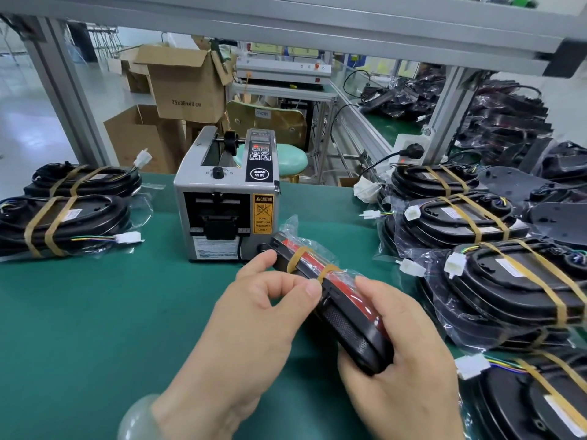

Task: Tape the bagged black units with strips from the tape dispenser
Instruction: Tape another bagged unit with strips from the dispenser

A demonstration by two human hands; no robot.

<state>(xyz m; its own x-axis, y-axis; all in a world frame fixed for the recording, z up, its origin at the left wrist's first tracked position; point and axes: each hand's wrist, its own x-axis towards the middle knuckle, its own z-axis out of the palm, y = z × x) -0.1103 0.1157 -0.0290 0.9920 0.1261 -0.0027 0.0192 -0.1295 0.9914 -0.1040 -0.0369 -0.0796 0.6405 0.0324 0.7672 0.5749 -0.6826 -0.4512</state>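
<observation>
just in front of the boxy grey tape dispenser (227, 198), the right hand (403, 369) grips a glossy black unit (352, 331) bagged in crinkled clear plastic; the left hand (254, 319) pinches its edge at a tan tape strip (328, 270).

Tape dispenser (226, 198) centre on table (95, 312); taped units (66, 223) left, more units (495, 281) right.
</observation>
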